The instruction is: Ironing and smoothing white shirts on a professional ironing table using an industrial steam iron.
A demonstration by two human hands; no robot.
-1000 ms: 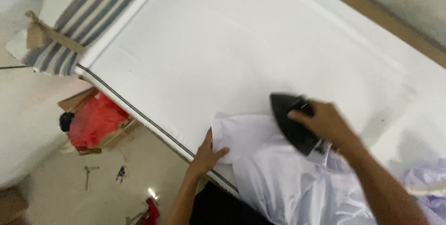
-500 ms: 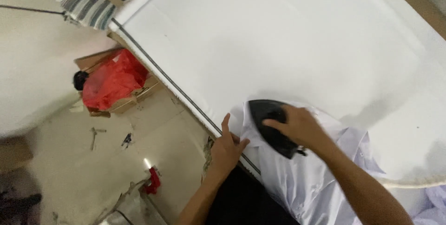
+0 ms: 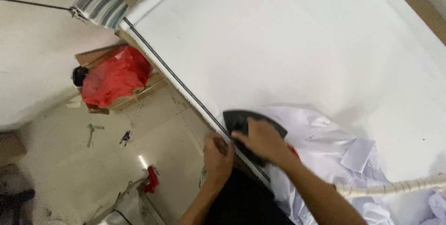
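White table [image 3: 288,43]; right hand [image 3: 260,139] hides iron [image 3: 241,120] handle; shirt [image 3: 334,150] cut off.

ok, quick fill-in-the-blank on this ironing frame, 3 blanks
1. The right hand grips a black ____.
2. The left hand rests at the table's ____.
3. On the floor, the box holds a ____ bag.

Missing words: iron; edge; red
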